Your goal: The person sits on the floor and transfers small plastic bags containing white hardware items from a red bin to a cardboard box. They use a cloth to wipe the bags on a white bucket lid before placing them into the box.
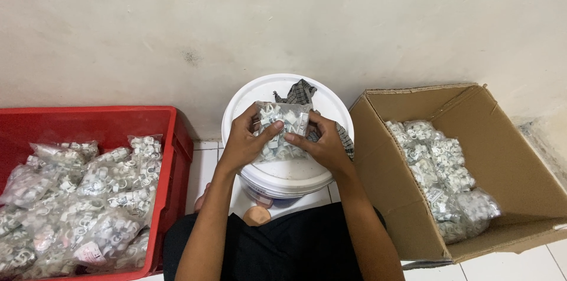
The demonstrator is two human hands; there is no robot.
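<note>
Against a plain off-white plastered wall, on a white tiled floor (204, 166), we find a white round plastic bucket lid (295, 176) serving as work surface. On it rests a small clear plastic bag of white ring-shaped plastic pieces (279, 129). The left hand (243, 142) and right hand (322, 144) each hold a pinching grip on the bag, thumbs on top, one at either side. We judge the bag light, soft and shifting, its film slippery; hold it at the sides. A checked cloth (301, 92) lies behind it. A red plastic crate (168, 139) at left and a brown cardboard box (378, 157) at right hold similar bags.
</note>
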